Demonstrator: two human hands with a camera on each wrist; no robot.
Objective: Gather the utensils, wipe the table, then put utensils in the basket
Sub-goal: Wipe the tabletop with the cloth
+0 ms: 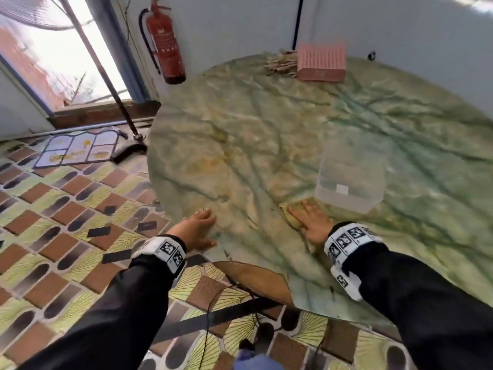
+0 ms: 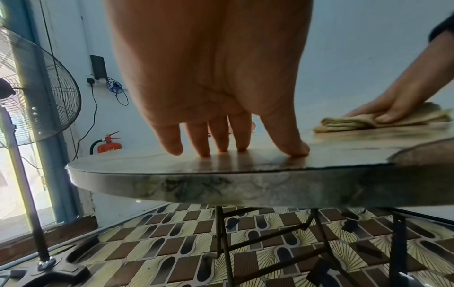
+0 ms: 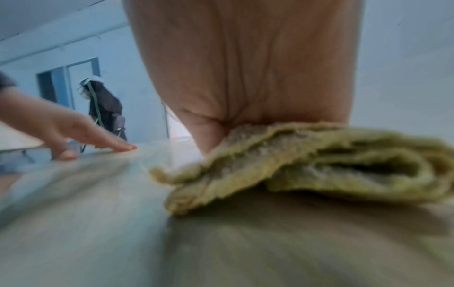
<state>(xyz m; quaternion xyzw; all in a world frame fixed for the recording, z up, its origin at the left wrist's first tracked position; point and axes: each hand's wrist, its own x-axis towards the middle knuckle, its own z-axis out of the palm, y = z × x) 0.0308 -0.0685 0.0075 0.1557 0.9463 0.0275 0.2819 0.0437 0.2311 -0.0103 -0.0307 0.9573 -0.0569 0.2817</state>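
My right hand (image 1: 310,221) lies flat, fingers straight, pressing a folded yellow-green cloth (image 1: 292,213) onto the round green marble-pattern table (image 1: 240,124), near its front edge. The cloth (image 3: 307,165) bunches up under my palm in the right wrist view. My left hand (image 1: 201,227) rests with straight fingers (image 2: 221,139) on the table's front left rim and holds nothing. A pile of wooden utensils (image 1: 281,62) lies at the far side beside a pink basket (image 1: 321,64). From the left wrist view, my right hand (image 2: 393,104) sits on the cloth (image 2: 363,122).
A clear plastic container (image 1: 349,169) stands just beyond my right hand. A red fire extinguisher (image 1: 164,41) hangs on the wall at the left. A standing fan (image 2: 39,93) is on the tiled floor beside the table. The table's front edge has a chipped brown patch (image 1: 256,279).
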